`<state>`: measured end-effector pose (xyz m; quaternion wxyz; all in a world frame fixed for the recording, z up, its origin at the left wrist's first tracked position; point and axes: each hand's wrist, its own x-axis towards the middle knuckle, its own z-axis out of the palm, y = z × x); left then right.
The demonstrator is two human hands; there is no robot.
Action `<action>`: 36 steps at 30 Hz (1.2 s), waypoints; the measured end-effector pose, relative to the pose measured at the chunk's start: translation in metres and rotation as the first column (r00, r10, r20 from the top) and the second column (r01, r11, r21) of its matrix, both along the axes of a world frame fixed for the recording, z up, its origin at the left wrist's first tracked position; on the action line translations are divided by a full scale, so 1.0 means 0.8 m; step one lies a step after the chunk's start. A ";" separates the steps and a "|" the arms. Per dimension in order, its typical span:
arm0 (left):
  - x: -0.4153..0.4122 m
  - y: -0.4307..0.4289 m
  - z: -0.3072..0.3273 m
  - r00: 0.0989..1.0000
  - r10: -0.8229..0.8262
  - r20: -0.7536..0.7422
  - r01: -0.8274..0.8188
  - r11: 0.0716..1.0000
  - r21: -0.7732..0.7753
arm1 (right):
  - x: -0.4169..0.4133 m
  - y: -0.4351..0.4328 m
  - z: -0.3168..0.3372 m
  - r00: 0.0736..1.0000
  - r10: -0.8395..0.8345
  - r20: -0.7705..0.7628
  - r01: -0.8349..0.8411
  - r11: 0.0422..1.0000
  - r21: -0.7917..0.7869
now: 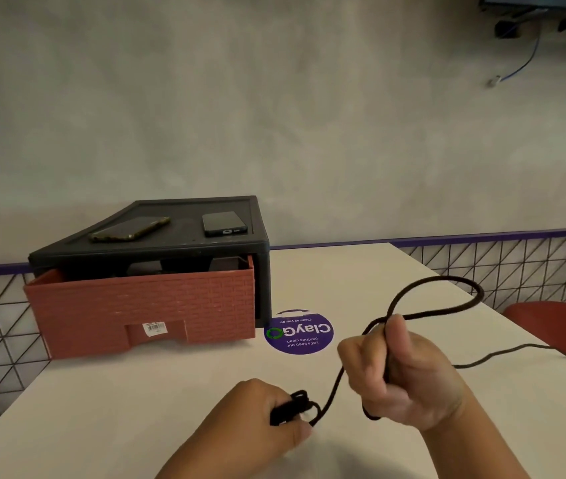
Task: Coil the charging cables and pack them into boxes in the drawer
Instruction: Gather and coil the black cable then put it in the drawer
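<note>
A black charging cable (447, 281) loops in the air over the white table (136, 402). My right hand (402, 375) grips the cable in a fist, with a loop rising above it to the right. My left hand (261, 420) pinches the cable's plug end and a small folded bundle near the table's front. The cable's free length trails off to the right across the table. At the back left stands a dark drawer unit (261, 247) with its brick-patterned red drawer (143, 309) pulled open; dark items lie inside, hard to make out.
Two phones (129, 229) (223, 223) lie on top of the drawer unit. A round purple sticker (300, 331) is stuck on the table beside the drawer. A red chair (558, 326) stands at the right edge. A wire mesh panel runs behind the table.
</note>
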<state>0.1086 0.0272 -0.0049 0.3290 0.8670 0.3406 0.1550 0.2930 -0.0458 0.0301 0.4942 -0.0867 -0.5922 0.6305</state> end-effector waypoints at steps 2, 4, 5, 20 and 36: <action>0.001 -0.001 0.000 0.995 0.101 -0.027 -0.096 0.985 0.144 | 0.001 -0.001 0.004 0.997 0.042 -0.058 -0.041 0.999 0.017; 0.003 0.004 -0.001 0.963 0.270 0.014 -0.261 0.917 0.300 | 0.002 -0.003 0.004 0.992 0.109 -0.060 -0.108 0.994 0.023; 0.002 0.008 -0.002 0.924 0.376 0.066 -0.374 0.856 0.357 | 0.002 -0.004 0.004 0.989 0.140 -0.048 -0.139 0.990 0.020; -0.062 0.054 0.007 0.454 0.597 0.661 -0.860 0.488 0.150 | 0.055 -0.007 -0.008 -0.654 -0.640 0.405 0.657 -0.215 0.722; -0.046 0.021 0.024 0.879 -0.033 0.477 0.146 0.969 -0.201 | 0.079 0.003 -0.035 -0.844 -0.377 -0.382 0.010 -0.723 0.691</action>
